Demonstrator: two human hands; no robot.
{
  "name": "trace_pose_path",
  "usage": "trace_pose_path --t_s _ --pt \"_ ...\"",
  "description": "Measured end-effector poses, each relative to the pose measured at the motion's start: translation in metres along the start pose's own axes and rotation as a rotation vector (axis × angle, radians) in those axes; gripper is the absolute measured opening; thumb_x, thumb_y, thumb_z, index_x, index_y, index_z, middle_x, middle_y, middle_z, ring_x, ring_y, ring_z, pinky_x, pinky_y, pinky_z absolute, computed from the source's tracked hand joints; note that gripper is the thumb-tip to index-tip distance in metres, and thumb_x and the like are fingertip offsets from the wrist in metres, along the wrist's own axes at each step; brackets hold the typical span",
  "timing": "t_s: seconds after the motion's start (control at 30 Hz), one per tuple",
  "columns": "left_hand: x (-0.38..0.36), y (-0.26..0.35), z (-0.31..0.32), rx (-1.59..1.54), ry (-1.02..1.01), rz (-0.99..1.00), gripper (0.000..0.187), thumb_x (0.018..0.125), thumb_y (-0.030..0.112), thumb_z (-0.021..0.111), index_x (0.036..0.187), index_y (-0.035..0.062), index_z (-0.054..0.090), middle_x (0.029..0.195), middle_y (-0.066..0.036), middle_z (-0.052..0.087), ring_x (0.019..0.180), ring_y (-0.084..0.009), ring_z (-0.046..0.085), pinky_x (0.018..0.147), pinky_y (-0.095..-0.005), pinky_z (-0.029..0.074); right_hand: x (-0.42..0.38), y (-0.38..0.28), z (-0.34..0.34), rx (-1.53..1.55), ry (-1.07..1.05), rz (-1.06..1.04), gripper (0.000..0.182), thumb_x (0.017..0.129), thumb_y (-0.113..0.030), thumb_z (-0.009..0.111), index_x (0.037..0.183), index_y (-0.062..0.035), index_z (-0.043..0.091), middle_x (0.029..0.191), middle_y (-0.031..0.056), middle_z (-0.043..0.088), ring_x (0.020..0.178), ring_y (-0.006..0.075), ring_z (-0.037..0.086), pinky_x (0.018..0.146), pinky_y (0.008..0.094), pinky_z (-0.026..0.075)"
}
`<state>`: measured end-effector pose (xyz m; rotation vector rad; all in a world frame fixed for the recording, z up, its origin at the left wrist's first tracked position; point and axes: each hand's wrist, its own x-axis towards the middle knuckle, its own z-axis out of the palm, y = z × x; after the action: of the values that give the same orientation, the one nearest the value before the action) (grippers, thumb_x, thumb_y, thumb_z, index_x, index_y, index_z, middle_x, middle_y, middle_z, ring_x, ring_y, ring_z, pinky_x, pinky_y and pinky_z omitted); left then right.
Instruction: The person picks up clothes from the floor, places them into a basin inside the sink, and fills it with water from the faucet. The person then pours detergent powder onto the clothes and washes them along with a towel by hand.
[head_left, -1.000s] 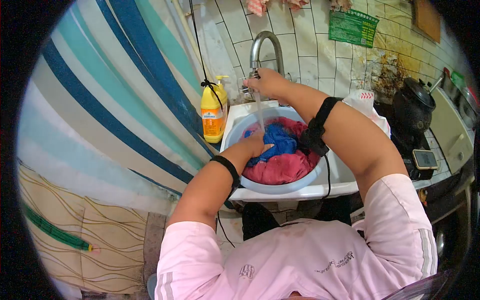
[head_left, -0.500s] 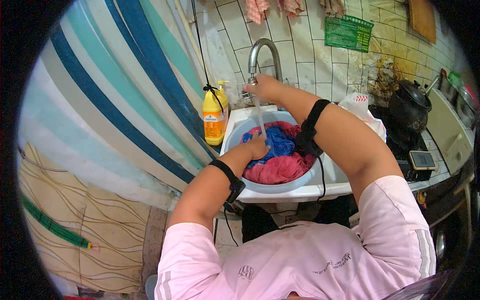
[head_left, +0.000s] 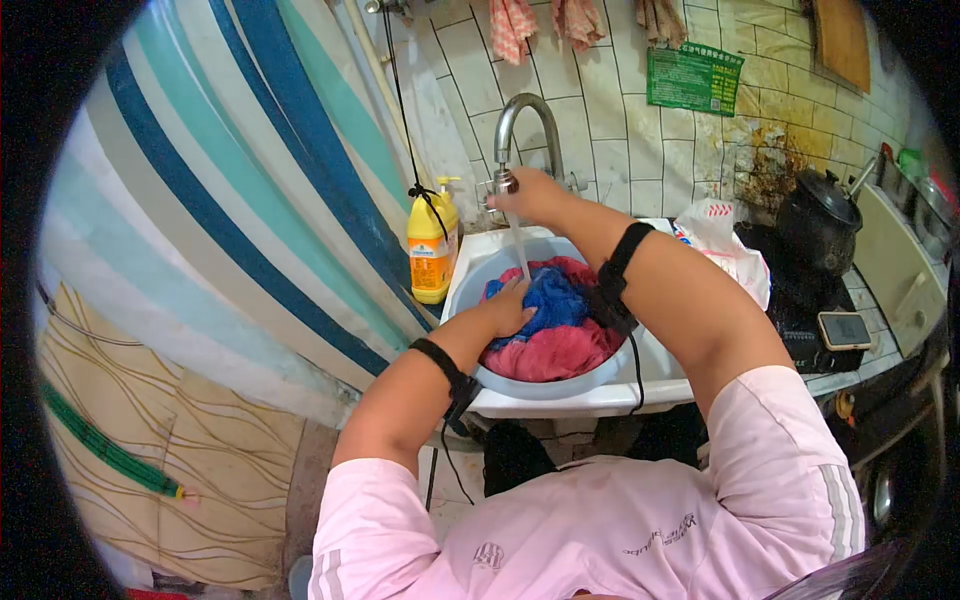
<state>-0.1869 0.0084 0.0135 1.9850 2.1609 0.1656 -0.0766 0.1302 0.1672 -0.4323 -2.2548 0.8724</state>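
My right hand (head_left: 530, 196) is closed around the outlet end of the curved metal faucet (head_left: 530, 100), and water (head_left: 517, 240) runs down from it. Below, in a light blue basin (head_left: 555, 389), lie a wet blue cloth (head_left: 560, 302) and a dark pink cloth (head_left: 560, 352). Resting on the left side of the blue cloth is my left hand (head_left: 510, 308), its fingers spread beside the stream. Some of the cloth under that hand is hidden.
The basin stands in a white sink (head_left: 660, 385). A yellow pump bottle (head_left: 432, 250) is at its left. On the right are a plastic bag (head_left: 730, 245), a dark pot (head_left: 818, 218) on a stove, and a phone (head_left: 845, 330). A striped curtain (head_left: 240, 200) hangs at left.
The view has tilted up slightly, so the sink and basin appear lower. My left hand has shifted a little on the blue cloth; my right hand stays on the faucet with water running.
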Motion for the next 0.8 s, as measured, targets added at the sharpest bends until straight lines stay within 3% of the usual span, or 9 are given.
trace_pose_path --t_s 0.07,0.13,0.23,0.3,0.43,0.5,0.67,0.73,0.8 --pt "-0.014 0.001 -0.013 -0.014 -0.006 0.046 0.070 0.090 0.034 0.052 0.142 0.0013 0.018 0.146 -0.025 0.020 0.136 -0.0359 0.021 0.111 -0.0385 0.021 -0.002 0.014 0.004 0.048 -0.053 -0.073 0.035 0.074 -0.034 0.070 0.085 -0.0009 0.065 0.081 0.0193 0.066 0.077 0.0321 0.065 0.070 0.0417 0.051" --pt "-0.030 0.003 -0.026 -0.029 -0.013 0.086 0.070 0.089 0.035 0.053 0.142 0.0031 0.020 0.146 -0.023 0.023 0.136 -0.0347 0.022 0.111 -0.0367 0.022 -0.005 0.030 0.016 -0.140 -0.299 0.178 0.030 0.070 -0.029 0.071 0.078 -0.0008 0.065 0.074 0.0177 0.065 0.064 0.0292 0.065 0.062 0.0404 0.053" --pt "-0.040 -0.006 -0.032 -0.063 -0.086 0.101 0.067 0.090 0.036 0.052 0.142 0.0049 0.023 0.143 -0.020 0.031 0.132 -0.0329 0.031 0.109 -0.0354 0.025 -0.007 0.075 0.056 0.060 -0.214 0.111 0.025 0.069 -0.026 0.071 0.075 -0.0015 0.066 0.069 0.0150 0.065 0.055 0.0248 0.063 0.053 0.0389 0.053" --pt "-0.040 -0.006 -0.032 -0.065 -0.105 0.075 0.066 0.090 0.036 0.053 0.142 0.0057 0.025 0.143 -0.020 0.032 0.131 -0.0337 0.033 0.108 -0.0361 0.027 -0.010 0.073 0.070 0.522 -0.379 0.442 0.014 0.079 -0.007 0.061 0.085 0.0049 0.063 0.071 0.0154 0.063 0.055 0.0235 0.062 0.048 0.0337 0.054" --pt "-0.036 -0.004 -0.032 -0.042 -0.106 0.057 0.062 0.088 0.036 0.055 0.138 0.0075 0.033 0.133 -0.022 0.043 0.121 -0.0367 0.044 0.102 -0.0388 0.035 -0.017 0.058 0.081 0.516 -0.307 0.558 0.014 0.082 -0.009 0.059 0.083 0.0053 0.062 0.070 0.0152 0.063 0.055 0.0230 0.062 0.048 0.0331 0.054" --pt "-0.037 -0.003 -0.031 -0.021 -0.103 0.027 0.060 0.087 0.036 0.057 0.136 0.0066 0.037 0.126 -0.022 0.050 0.116 -0.0376 0.048 0.099 -0.0396 0.037 -0.022 0.053 0.076 0.471 -0.398 0.595 0.023 0.086 -0.019 0.058 0.080 0.0037 0.062 0.070 0.0142 0.063 0.058 0.0234 0.062 0.049 0.0348 0.053" --pt "-0.037 -0.003 -0.031 -0.007 -0.078 0.057 0.060 0.087 0.037 0.057 0.134 0.0058 0.040 0.127 -0.021 0.050 0.117 -0.0366 0.048 0.099 -0.0389 0.037 -0.017 0.066 0.082 0.554 -0.382 0.720 0.028 0.081 -0.025 0.060 0.073 0.0017 0.062 0.066 0.0169 0.063 0.051 0.0238 0.061 0.041 0.0363 0.049" --pt "-0.037 -0.002 -0.030 -0.008 -0.068 0.065 0.060 0.086 0.038 0.057 0.133 0.0054 0.040 0.128 -0.020 0.050 0.117 -0.0362 0.048 0.099 -0.0388 0.038 -0.017 0.071 0.084 0.498 -0.465 0.752 0.031 0.089 -0.027 0.054 0.079 0.0008 0.063 0.070 0.0117 0.063 0.061 0.0224 0.062 0.055 0.0365 0.052" --pt "-0.034 0.003 -0.036 0.087 -0.140 0.025 0.059 0.086 0.038 0.057 0.133 0.0049 0.041 0.127 -0.020 0.051 0.116 -0.0359 0.049 0.099 -0.0387 0.038 -0.015 0.079 0.087 0.431 -0.591 0.675 0.028 0.086 -0.027 0.058 0.080 -0.0004 0.064 0.071 0.0107 0.064 0.061 0.0221 0.062 0.055 0.0349 0.051"
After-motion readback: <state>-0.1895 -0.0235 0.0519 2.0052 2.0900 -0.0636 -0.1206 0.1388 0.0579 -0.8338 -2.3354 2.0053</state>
